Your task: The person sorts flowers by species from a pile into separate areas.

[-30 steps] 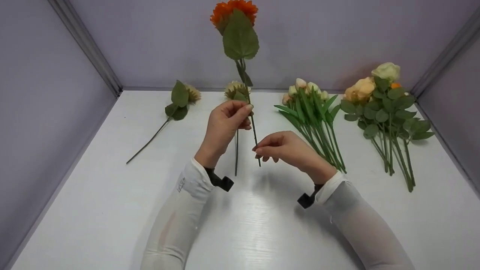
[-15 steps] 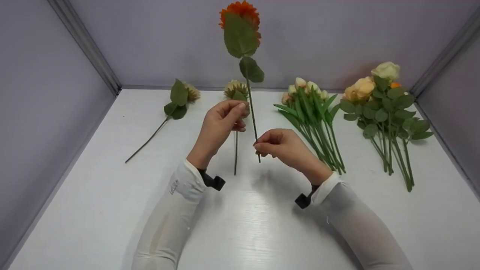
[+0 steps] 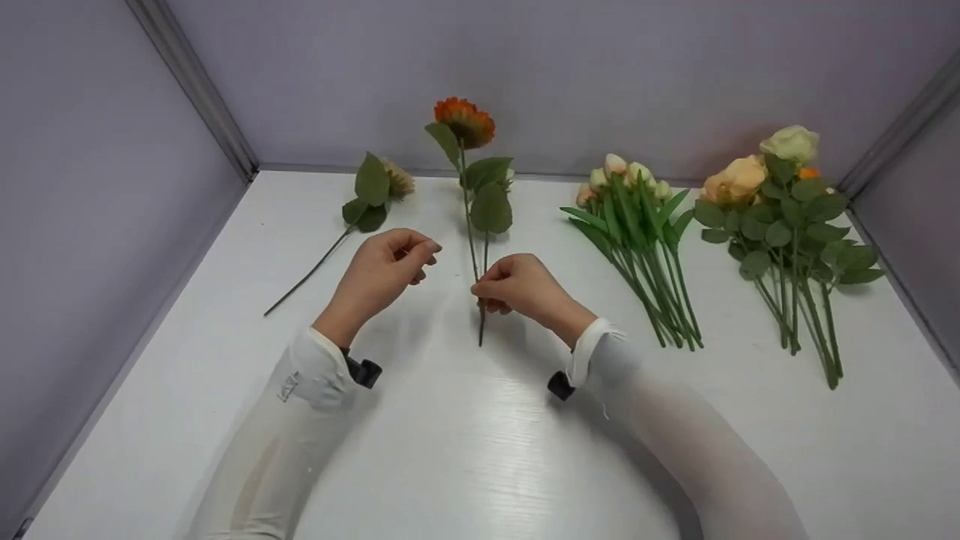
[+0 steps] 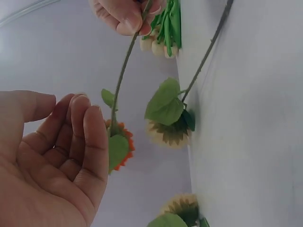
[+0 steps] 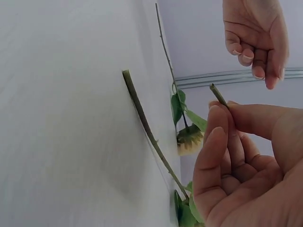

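An orange artificial sunflower (image 3: 465,124) with green leaves stands nearly upright above the table. My right hand (image 3: 523,286) pinches its thin stem near the lower end, between thumb and fingers. In the right wrist view the cut stem end (image 5: 218,95) pokes out past the fingertips. My left hand (image 3: 382,268) hovers to the left, apart from the stem, its fingers loosely curled around nothing. Behind the orange flower a pale sunflower (image 4: 171,132) lies on the table, its head mostly hidden by leaves in the head view. Another pale sunflower (image 3: 400,180) lies further left, its stem slanting towards me.
Right of centre, a bunch of pale tulips (image 3: 630,225) lies on the white table (image 3: 465,450). Beyond it at the far right are cream and peach roses (image 3: 787,217) with leafy stems. Walls (image 3: 555,82) enclose the back and sides.
My left hand has let go of the orange sunflower's stem and drawn away left. My right hand has moved left with the flower, whose head now appears lower in the head view.
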The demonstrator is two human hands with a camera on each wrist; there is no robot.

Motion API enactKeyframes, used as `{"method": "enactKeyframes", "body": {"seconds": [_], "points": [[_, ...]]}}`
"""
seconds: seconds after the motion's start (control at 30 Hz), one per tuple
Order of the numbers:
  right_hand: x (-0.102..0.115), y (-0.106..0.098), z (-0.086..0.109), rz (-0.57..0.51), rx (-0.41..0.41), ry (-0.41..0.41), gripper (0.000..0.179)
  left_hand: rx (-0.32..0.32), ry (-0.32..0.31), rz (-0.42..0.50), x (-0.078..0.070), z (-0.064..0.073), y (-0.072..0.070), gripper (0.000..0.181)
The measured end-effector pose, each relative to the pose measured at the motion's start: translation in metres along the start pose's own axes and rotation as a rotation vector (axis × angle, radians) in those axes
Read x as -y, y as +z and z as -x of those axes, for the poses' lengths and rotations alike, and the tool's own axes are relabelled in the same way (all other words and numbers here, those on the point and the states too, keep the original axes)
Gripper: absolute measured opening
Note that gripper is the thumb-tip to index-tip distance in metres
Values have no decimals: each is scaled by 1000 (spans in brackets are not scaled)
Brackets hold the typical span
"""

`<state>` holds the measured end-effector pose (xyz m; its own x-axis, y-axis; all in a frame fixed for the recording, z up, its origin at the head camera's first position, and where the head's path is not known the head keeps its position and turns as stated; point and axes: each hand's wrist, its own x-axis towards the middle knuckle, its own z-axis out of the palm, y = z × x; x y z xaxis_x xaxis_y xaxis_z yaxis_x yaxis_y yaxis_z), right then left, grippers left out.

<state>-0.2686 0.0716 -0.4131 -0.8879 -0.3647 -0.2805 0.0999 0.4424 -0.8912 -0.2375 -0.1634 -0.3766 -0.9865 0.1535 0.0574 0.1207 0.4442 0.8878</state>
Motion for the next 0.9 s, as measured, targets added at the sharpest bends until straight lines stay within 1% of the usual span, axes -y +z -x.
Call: {"method": "enactKeyframes", "body": {"seconds": [0.07,0.13,0.3,0.43,0.53,0.73,0.83,0.9], "points": [[-1,7,-6,-1,16,25,21,8,-13,-1,3,1,-2,25],[-3,12,-10,23,20,41,19,17,-23,1,6,2,-4,25],[-1,20,-14,128,-8,58,16,31,-25,-8,10,2,-8,26],[4,24,-15,248,-32,62,22,33,-38,-5,12,1,-9,27],[7,28,-17,375,-40,44,21,35,-46,8,13,0,-7,27],[4,35,-21,555,-45,-31,16,44,-62,11,14,-1,-6,27],[2,36,-21,598,-39,-53,14,50,-63,7,16,-1,-5,28],[1,36,-21,595,-35,-59,14,53,-62,5,16,-1,-4,27]]}}
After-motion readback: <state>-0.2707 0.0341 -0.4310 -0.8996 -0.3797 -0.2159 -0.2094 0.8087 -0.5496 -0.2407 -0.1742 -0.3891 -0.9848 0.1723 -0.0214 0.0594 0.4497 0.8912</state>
